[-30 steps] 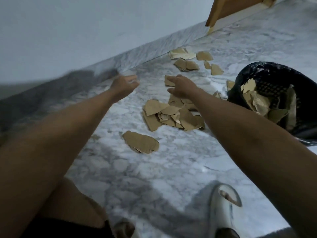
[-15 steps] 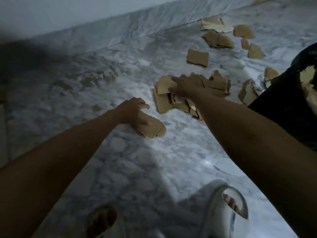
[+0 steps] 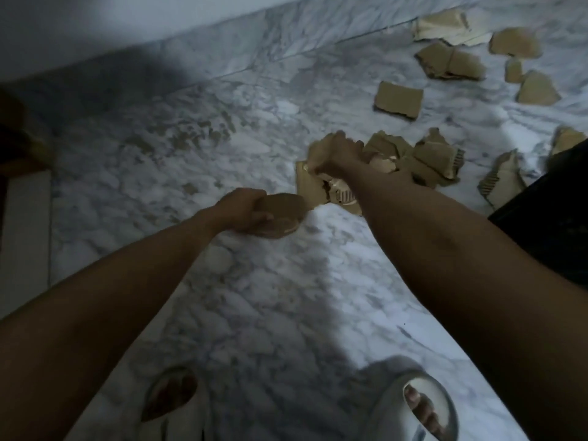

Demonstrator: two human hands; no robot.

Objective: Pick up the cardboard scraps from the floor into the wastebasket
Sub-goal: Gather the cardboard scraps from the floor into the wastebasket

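Observation:
Torn brown cardboard scraps lie on the marble floor. My left hand [image 3: 243, 213] is closed on a rounded cardboard scrap [image 3: 281, 218] just above the floor. My right hand [image 3: 337, 157] is clamped down on a heap of scraps [image 3: 423, 160], fingers curled around the pieces at its left end. A squarish scrap [image 3: 399, 100] lies beyond the heap, and several more scraps [image 3: 451, 62] sit near the wall at the top right. The black wastebasket [image 3: 553, 218] shows only as a dark edge at the right, behind my right forearm.
A marble skirting [image 3: 222, 36] runs along the wall at the top. My two feet in pale sandals [image 3: 423, 405] stand at the bottom. A dark object [image 3: 12, 138] sits at the far left edge. Loose scraps [image 3: 502, 183] lie beside the wastebasket.
My left hand has dropped from mid-air to the rounded scrap and closed on it, lifting it. My right hand has come down onto the heap and closed. The view has tilted downward.

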